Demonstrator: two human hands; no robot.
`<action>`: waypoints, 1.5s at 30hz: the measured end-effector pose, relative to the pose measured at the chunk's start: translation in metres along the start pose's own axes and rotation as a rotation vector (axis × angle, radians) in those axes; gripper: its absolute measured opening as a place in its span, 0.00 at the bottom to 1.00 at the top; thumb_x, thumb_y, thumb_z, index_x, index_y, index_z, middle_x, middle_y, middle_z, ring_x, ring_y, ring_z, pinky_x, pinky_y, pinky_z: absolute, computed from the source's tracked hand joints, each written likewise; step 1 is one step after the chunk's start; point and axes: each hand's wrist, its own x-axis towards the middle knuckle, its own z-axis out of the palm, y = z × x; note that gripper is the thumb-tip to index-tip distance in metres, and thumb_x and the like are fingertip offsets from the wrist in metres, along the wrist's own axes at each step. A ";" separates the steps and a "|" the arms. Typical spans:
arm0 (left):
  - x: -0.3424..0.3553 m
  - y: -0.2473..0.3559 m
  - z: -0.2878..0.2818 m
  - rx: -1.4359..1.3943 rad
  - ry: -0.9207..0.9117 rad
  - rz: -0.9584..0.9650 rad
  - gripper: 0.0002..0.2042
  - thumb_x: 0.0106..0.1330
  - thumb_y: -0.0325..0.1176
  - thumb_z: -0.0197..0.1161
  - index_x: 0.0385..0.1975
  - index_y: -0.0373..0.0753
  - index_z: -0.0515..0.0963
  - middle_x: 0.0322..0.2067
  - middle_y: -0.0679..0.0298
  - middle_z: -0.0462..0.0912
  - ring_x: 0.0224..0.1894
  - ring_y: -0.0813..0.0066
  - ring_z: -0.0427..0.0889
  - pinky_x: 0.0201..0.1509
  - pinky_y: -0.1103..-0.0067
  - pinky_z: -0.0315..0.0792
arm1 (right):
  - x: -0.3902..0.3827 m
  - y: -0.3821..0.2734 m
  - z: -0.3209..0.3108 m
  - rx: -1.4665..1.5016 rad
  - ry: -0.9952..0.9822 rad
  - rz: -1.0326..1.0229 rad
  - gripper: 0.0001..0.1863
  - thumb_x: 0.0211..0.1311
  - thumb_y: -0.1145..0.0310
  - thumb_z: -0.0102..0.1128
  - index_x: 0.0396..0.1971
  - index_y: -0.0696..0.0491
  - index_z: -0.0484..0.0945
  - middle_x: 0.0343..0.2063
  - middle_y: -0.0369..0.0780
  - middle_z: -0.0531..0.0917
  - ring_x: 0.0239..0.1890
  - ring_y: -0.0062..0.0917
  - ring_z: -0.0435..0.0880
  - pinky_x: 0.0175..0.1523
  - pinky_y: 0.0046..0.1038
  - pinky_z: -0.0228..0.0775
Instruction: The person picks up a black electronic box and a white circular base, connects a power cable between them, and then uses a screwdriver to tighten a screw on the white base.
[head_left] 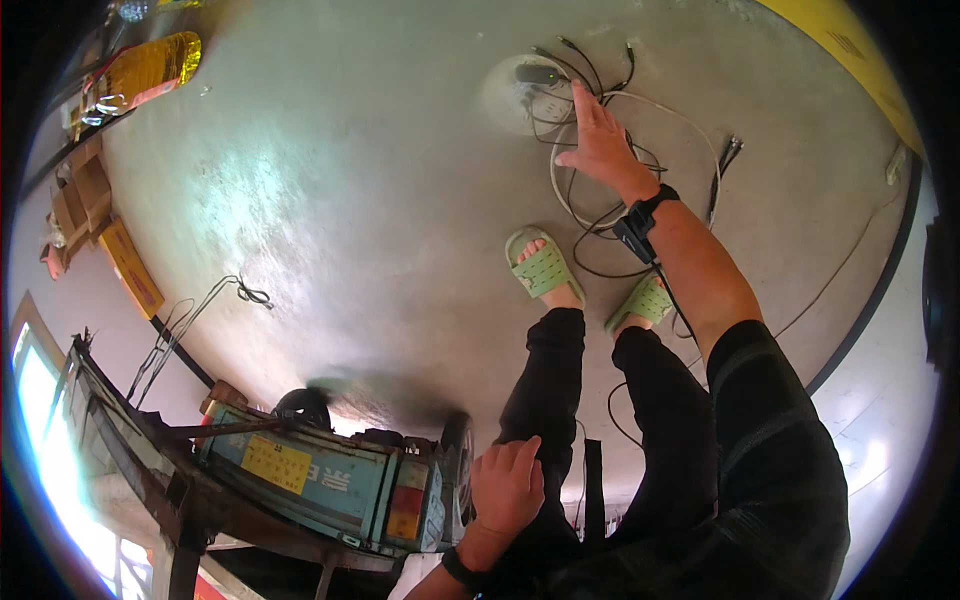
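Note:
My right hand [603, 142] reaches forward and down with fingers stretched, its fingertips over a white round power socket reel [522, 95] on the grey floor. A black plug [537, 73] and several black and white cables [660, 115] lie on and around the reel. The hand holds nothing that I can see. A black band with a small device [640, 222] sits on that wrist. My left hand [508, 485] rests curled on my left thigh, empty. My feet in green sandals [543, 266] stand just behind the cables.
A teal cart with wheels [330, 478] stands at lower left beside a rusty metal frame [150, 440]. Cardboard boxes [95, 215] and a bottle of yellow liquid [145, 68] lie at the left. A loose black wire [215, 295] lies on the floor. A yellow surface [850, 45] is at upper right.

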 end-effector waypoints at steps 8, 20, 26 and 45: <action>0.001 0.004 -0.002 -0.040 0.019 -0.022 0.15 0.54 0.29 0.62 0.43 0.44 0.77 0.36 0.62 0.79 0.39 0.58 0.76 0.43 0.64 0.69 | 0.019 0.005 0.019 -0.013 0.111 0.173 0.58 0.45 0.61 0.72 0.71 0.47 0.39 0.56 0.50 0.72 0.57 0.47 0.70 0.60 0.49 0.60; 0.004 0.006 -0.006 -0.023 0.060 0.001 0.14 0.54 0.27 0.62 0.41 0.44 0.78 0.34 0.63 0.79 0.37 0.59 0.76 0.42 0.65 0.69 | 0.056 0.021 0.002 0.098 -0.175 0.219 0.42 0.49 0.62 0.64 0.65 0.54 0.57 0.48 0.53 0.79 0.53 0.47 0.77 0.57 0.50 0.64; 0.006 0.005 -0.006 -0.013 0.048 0.014 0.14 0.53 0.27 0.62 0.41 0.43 0.78 0.34 0.62 0.80 0.38 0.58 0.77 0.43 0.65 0.69 | 0.045 0.012 0.000 0.043 -0.129 0.119 0.49 0.41 0.66 0.68 0.67 0.55 0.54 0.40 0.52 0.82 0.44 0.45 0.81 0.48 0.38 0.73; -0.002 0.006 0.007 0.028 0.035 0.036 0.13 0.55 0.29 0.60 0.42 0.45 0.78 0.34 0.62 0.79 0.40 0.57 0.76 0.40 0.64 0.69 | 0.011 0.021 -0.021 0.279 -0.169 0.046 0.34 0.52 0.66 0.65 0.60 0.56 0.65 0.48 0.52 0.79 0.52 0.46 0.77 0.56 0.38 0.67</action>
